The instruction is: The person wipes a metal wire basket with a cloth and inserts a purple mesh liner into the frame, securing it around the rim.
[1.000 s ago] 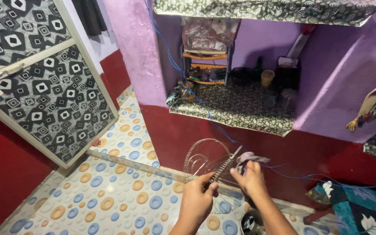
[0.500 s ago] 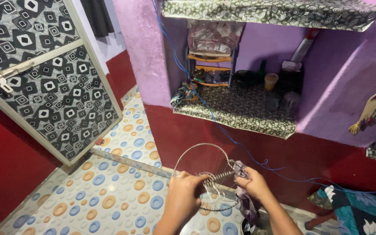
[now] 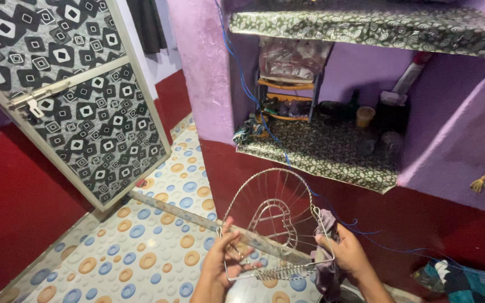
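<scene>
Head view, wire rack (image 3: 276, 224) between hands, left grip (image 3: 223, 261) clamped (rim), right grip (image 3: 348, 253) clamped.

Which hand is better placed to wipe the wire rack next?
Right. The right hand already holds the cloth against the wire rack's edge, while the left hand grips the rack's other side and steadies it.

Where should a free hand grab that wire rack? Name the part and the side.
Take the wire rack by its bare arched top rim, coming from above. The left hand and right hand with its cloth already occupy the lower corners; the thin rim wire suits a pinch.
</scene>
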